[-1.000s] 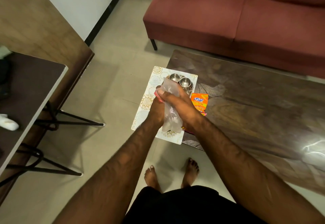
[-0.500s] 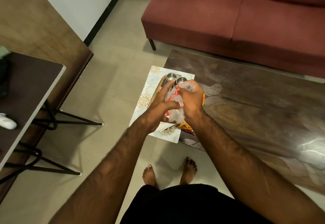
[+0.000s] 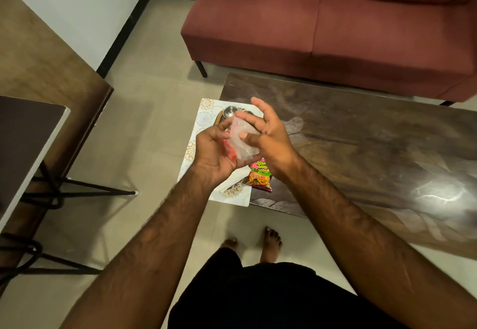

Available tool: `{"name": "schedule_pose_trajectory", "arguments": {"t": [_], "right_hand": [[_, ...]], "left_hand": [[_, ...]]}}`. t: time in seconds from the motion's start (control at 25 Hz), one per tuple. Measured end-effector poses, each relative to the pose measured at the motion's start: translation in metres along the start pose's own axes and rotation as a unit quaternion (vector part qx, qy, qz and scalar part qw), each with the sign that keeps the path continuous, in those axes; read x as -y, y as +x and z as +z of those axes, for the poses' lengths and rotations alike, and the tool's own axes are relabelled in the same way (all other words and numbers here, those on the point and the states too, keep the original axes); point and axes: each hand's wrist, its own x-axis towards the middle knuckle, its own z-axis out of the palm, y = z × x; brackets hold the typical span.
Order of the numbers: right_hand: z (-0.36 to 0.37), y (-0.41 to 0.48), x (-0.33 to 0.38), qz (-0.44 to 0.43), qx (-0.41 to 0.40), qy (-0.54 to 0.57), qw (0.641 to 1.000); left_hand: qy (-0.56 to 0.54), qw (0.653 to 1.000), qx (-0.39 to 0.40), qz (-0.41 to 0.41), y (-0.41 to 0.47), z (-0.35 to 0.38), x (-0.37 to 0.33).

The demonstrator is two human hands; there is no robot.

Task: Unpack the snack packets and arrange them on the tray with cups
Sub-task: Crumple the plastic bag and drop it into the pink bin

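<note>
A clear plastic bag (image 3: 242, 140) with something red inside is crumpled between my two hands, above the tray. My left hand (image 3: 215, 151) cups it from below and the left. The thumb of my right hand (image 3: 265, 132) presses on the bag while its other fingers are spread. Below them lies the white patterned tray (image 3: 204, 119), overhanging the table's left end. Steel cups (image 3: 230, 111) stand at its far end, partly hidden by my right hand. A pink and orange snack packet (image 3: 260, 176) lies at the tray's right edge on the table, half under my right wrist.
The dark wooden coffee table (image 3: 361, 147) stretches to the right, with a red sofa (image 3: 322, 23) behind it. A dark desk (image 3: 23, 142) on black metal legs stands at the left. My bare feet (image 3: 269, 241) are on the tiled floor near the table's corner.
Both hands have lifted the bag and kept crumpling it. My right hand's fingers have spread apart, and the pink and orange packet beneath has come into view.
</note>
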Motion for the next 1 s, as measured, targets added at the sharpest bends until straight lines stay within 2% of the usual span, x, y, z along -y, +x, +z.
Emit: {"name": "schedule_pose_trajectory", "arguments": {"t": [0.04,0.12,0.2,0.36,0.56,0.68,0.8,0.88,1.0], "right_hand": [[-0.002,-0.003,-0.001,-0.010,0.002,-0.007,1.000],[-0.003,-0.010,-0.003,-0.028,-0.010,-0.050,0.998],[0.002,-0.015,-0.004,-0.038,-0.037,-0.104,0.993],[0.002,-0.040,-0.005,-0.047,-0.064,-0.150,0.986],[-0.006,-0.095,-0.003,-0.073,-0.071,-0.210,0.972],[-0.028,-0.120,0.004,-0.080,-0.096,-0.302,0.945],[-0.068,-0.150,0.010,-0.099,-0.151,-0.350,0.919],[-0.102,-0.171,0.015,-0.108,-0.193,-0.374,0.901],[-0.176,-0.211,0.018,-0.112,-0.234,-0.410,0.875]], "left_hand": [[-0.025,0.999,0.030,-0.024,-0.002,-0.001,-0.004],[0.035,0.998,0.038,-0.026,-0.002,0.002,-0.006],[0.119,0.993,0.006,-0.012,-0.003,0.007,-0.003],[0.203,0.978,-0.041,0.017,-0.005,0.014,0.008],[0.241,0.968,-0.065,0.038,-0.005,0.050,0.039],[0.191,0.980,-0.046,-0.039,-0.010,0.079,0.064],[0.175,0.982,-0.016,-0.066,-0.005,0.114,0.102],[0.198,0.972,0.040,-0.117,-0.004,0.143,0.139],[0.261,0.948,0.082,-0.162,-0.005,0.194,0.214]]}}
